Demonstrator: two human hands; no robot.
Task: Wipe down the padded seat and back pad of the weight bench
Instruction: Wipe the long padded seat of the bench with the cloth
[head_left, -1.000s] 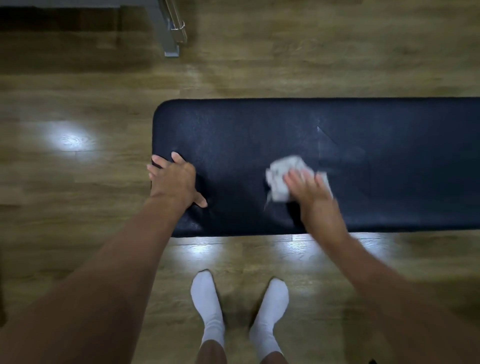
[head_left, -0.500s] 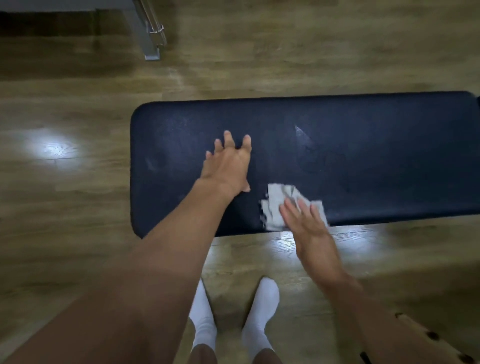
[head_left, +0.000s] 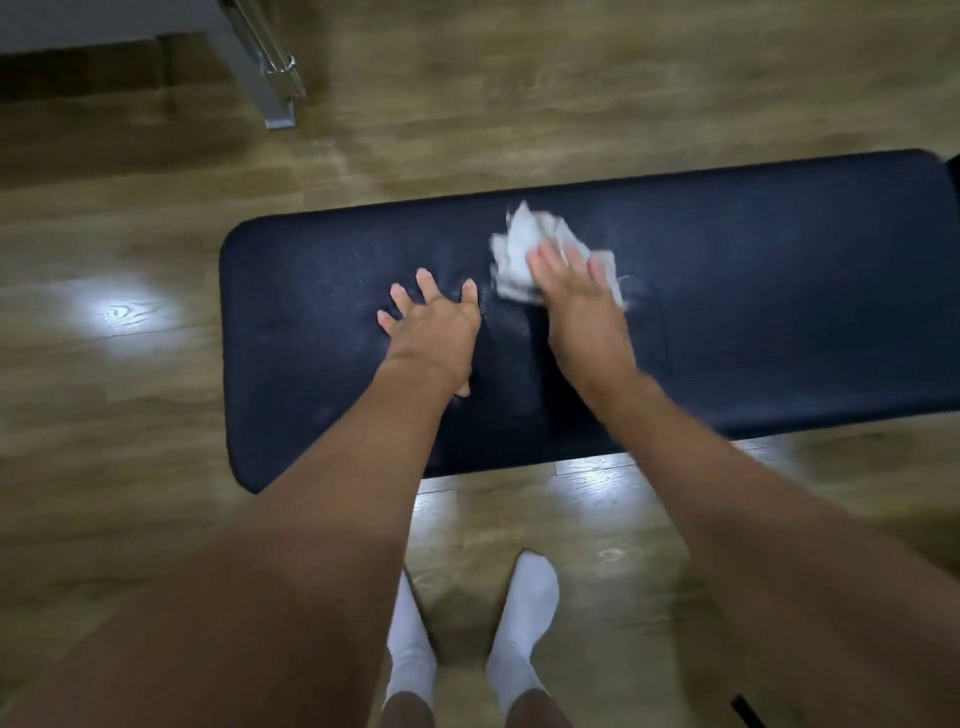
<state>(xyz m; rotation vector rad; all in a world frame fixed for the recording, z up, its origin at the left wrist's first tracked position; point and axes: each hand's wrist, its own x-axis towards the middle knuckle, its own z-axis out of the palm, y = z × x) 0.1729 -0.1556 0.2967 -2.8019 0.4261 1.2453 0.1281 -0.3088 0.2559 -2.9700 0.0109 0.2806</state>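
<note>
The black padded bench pad (head_left: 779, 312) lies across the view on a wooden floor, its rounded left end near the middle left. My right hand (head_left: 579, 306) presses flat on a crumpled white cloth (head_left: 519, 249) near the far edge of the pad's middle. The cloth sticks out beyond and left of the fingers. My left hand (head_left: 434, 327) rests flat on the pad just left of it, fingers spread, holding nothing. A faint wet streak shows on the pad around the cloth.
A grey metal frame leg (head_left: 265, 78) stands on the floor at the upper left, behind the bench. My feet in white socks (head_left: 467, 644) stand at the bench's near edge. A bright light reflection (head_left: 119, 312) lies on the floor to the left.
My right hand has pushed the cloth from the near edge of the pad toward its far edge. My left hand stays flat on the pad, beside it.
</note>
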